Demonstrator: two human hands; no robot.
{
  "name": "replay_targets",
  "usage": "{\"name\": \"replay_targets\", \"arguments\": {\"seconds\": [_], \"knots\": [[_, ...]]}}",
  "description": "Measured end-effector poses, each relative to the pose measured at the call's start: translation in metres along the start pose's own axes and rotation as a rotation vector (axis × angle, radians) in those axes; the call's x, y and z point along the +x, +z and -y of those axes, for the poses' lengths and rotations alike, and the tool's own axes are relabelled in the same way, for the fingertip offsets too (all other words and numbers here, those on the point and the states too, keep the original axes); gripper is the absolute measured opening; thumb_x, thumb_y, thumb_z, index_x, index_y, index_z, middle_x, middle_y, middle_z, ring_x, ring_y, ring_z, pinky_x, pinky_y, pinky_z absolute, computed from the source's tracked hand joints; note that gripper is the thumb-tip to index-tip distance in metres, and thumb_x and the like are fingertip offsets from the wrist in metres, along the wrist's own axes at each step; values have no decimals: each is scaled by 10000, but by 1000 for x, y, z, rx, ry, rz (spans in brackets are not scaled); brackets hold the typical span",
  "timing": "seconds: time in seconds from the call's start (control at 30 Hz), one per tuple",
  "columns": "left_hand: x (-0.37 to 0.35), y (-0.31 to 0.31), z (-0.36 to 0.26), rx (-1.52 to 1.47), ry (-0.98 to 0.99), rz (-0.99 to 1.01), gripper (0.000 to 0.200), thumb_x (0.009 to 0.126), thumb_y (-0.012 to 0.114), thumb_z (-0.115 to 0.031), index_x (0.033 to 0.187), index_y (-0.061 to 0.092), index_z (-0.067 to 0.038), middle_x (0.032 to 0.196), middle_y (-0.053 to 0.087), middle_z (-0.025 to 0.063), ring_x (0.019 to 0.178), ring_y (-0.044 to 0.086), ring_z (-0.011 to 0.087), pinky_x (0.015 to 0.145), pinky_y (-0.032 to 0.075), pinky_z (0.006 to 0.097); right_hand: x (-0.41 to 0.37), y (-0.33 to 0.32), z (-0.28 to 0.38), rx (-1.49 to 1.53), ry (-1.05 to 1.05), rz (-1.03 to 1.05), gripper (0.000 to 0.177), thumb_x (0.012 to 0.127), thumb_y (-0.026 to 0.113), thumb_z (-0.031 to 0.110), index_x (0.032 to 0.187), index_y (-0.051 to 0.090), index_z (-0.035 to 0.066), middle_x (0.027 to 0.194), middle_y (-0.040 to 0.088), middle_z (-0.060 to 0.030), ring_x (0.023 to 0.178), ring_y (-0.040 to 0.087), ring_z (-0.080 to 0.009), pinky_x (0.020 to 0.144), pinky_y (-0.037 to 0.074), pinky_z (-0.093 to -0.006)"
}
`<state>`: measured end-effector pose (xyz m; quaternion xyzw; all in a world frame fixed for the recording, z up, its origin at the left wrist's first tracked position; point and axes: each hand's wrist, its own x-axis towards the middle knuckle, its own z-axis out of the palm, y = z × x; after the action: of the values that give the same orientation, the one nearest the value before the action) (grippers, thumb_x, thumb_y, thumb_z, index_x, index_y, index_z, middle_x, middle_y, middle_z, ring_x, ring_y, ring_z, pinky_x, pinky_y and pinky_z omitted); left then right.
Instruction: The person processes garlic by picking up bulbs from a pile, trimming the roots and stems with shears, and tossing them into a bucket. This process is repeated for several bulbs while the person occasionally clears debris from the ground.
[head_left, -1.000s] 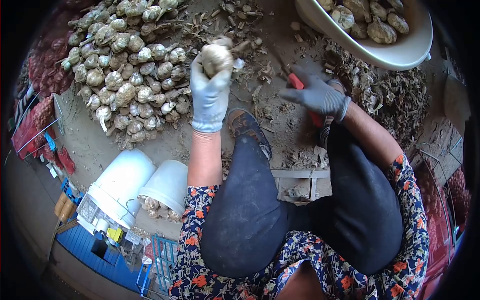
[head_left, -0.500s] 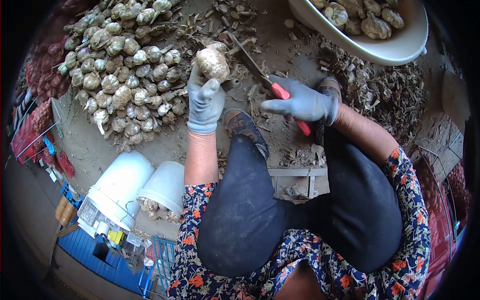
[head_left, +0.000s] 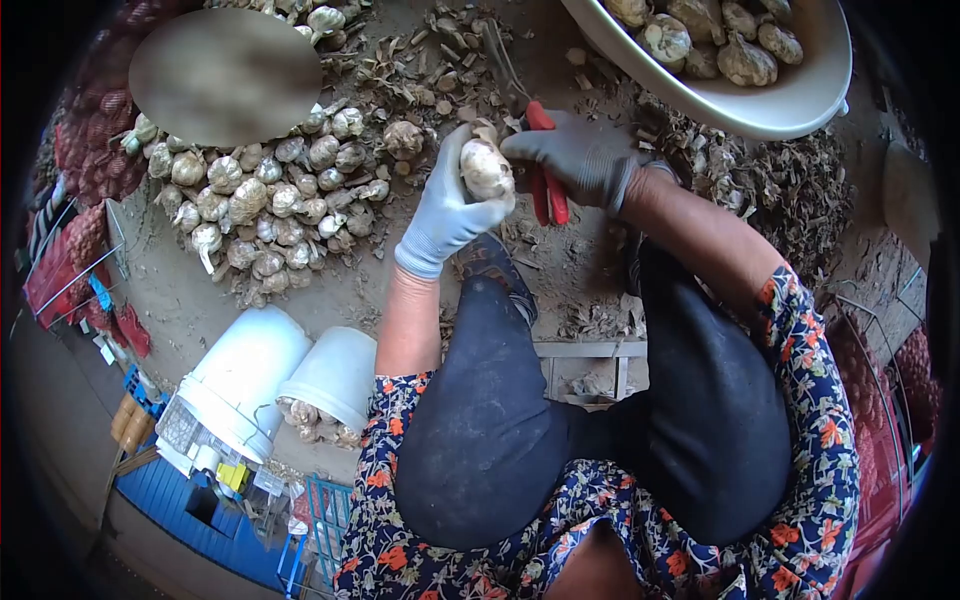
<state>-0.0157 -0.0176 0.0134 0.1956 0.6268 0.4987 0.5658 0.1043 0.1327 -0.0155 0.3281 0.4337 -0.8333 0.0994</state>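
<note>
My left hand, in a grey-white knit glove, is closed around a pale garlic bulb. In my gloved right hand are shears with red handles; their long blades point away from me, toward the far ground. The fingertips of my right hand are close beside the bulb. Left of my hands lies a big heap of garlic bulbs, its upper part covered by a blurred oval. A single bulb sits between that heap and my left hand.
At the upper right stands a pale basin with several garlic bulbs. Dry trimmings cover the ground below it. Two white buckets lie at the lower left, bulbs showing at the smaller one's mouth. Red mesh sacks stand at the left edge.
My left hand has moved right with the bulb and turned it. My right hand has shifted left and slightly up with the shears, bringing the hands together.
</note>
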Motion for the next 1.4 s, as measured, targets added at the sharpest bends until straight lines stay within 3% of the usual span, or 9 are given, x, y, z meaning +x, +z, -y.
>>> {"name": "replay_targets", "arguments": {"seconds": [0.13,0.23,0.43,0.5,0.6,0.7,0.87,1.2,1.4], "knots": [[10,-1,16,-34,-14,-54,554,746,698,-259,1201,509,-5,1018,601,75,772,593,112,658,503,218,-15,2,4,-166,-85,-112,261,807,625,200,948,530,3,730,584,-48,631,567,-125,575,470,-292],[23,-8,13,-905,-551,-344,391,878,511,-476,975,584,-104,739,641,79,455,549,125,307,352,189,-20,-4,-6,-305,-300,-153,365,781,628,267,1050,521,44,730,577,-62,622,554,-134,614,483,-317],[24,12,-26,-462,229,-199,379,909,554,-479,1020,526,-118,876,616,30,557,553,91,370,351,144,-19,-15,-22,-3,105,-257,328,858,657,296,1004,559,20,730,563,-20,618,553,-111,585,480,-244],[43,37,-35,-415,568,-81,507,908,584,-410,1268,448,-80,1145,570,91,908,630,166,624,556,244,-24,-13,-23,2,143,-278,344,868,661,311,1009,555,15,750,563,-24,631,556,-113,602,491,-247],[44,32,-83,-349,567,-52,677,901,609,-313,1407,271,-17,1295,471,162,1011,609,237,744,583,335,-33,-16,-25,-56,164,-325,399,860,674,333,1032,541,-1,811,573,-47,688,567,-101,603,497,-251],[53,-52,-25,543,165,-898,305,840,612,-120,1106,597,30,888,668,155,576,622,141,515,550,256,-34,-29,-30,-286,189,-343,404,850,662,329,1042,527,0,883,609,-120,754,616,-178,647,504,-323],[41,-93,13,1307,2,-504,488,767,730,-222,1182,554,-36,1133,598,179,1008,624,292,863,501,417,-33,-36,-33,-893,128,-78,347,826,600,291,1012,509,12,875,611,-240,839,612,-407,765,459,-441],[31,-100,51,1343,-241,-119,760,680,764,-143,1355,413,-145,1390,369,204,1056,580,375,928,478,402,-29,-19,-42,-1254,-10,-165,258,884,531,246,960,438,17,793,618,-254,806,615,-433,726,471,-507],[24,-92,69,627,-64,-432,470,733,737,-82,1155,541,-18,890,655,119,777,650,248,649,530,326,-39,-14,-46,-1247,-8,-95,287,877,542,251,999,436,14,830,608,-265,837,608,-433,748,471,-495]]}}
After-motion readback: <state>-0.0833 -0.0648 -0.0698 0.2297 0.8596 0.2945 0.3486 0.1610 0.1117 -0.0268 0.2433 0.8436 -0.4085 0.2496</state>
